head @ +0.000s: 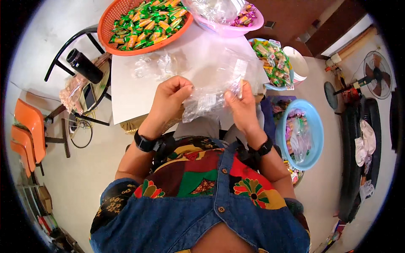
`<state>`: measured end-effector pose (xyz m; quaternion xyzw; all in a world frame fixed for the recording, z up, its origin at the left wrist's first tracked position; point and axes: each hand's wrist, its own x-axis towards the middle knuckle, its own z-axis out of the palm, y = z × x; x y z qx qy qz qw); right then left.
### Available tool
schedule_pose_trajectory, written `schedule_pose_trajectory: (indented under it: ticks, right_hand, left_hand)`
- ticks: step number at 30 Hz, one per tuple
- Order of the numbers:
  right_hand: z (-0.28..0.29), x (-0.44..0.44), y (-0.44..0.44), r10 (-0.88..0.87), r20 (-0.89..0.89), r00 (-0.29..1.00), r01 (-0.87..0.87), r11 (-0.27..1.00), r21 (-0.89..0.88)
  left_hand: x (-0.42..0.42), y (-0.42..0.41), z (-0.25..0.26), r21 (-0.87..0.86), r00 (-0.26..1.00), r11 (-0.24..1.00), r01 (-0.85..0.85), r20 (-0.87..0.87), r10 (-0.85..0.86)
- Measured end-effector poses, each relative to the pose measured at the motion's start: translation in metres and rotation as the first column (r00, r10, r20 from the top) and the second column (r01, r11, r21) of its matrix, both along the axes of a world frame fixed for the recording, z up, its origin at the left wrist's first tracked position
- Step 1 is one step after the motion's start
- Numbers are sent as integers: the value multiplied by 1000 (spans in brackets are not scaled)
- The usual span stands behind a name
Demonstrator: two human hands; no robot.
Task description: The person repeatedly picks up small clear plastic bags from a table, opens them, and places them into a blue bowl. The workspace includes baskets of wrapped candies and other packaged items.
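Note:
A clear plastic bag (205, 104) with a pale printed patch hangs between my hands just above the near edge of the white tabletop (129, 101). My right hand (245, 109) pinches the bag's right side between thumb and fingers, along with a narrow pale strip. Thumb and forefinger of my left hand (171, 98) are together at the bag's upper left edge; whether they grip the film is unclear. Beyond the right hand lie more clear plastic bags (240, 64). Crumpled clear plastic (158, 64) rests on the tabletop beyond the left hand.
At the back stand an orange basket (106, 41) of green-and-orange wrapped sweets and a pink basin (253, 27). To the right are a blue basin (280, 87), a white bucket (300, 68), and another blue basin (318, 136). A chair at left carries a black flask (84, 66).

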<state>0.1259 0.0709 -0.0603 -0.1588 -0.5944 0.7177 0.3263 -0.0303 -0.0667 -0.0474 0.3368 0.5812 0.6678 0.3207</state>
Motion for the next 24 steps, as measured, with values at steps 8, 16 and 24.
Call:
schedule_pose_trajectory:
  ticks: [8, 16, 24]
  right_hand:
    - [-53, 39, 3, 261, -5, 965, -228, 834, -503]
    - [-36, 43, 6, 24, 19, 1000, -17, 956, -292]
    - [-10, 38, -2, -65, 136, 989, 44, 988, 147]
  left_hand:
    - [12, -15, -13, -80, 997, 995, 67, -24, -69]
    - [10, -13, -24, -61, 987, 992, 110, 126, -102]
    - [24, 17, 17, 68, 704, 992, 105, -710, -26]
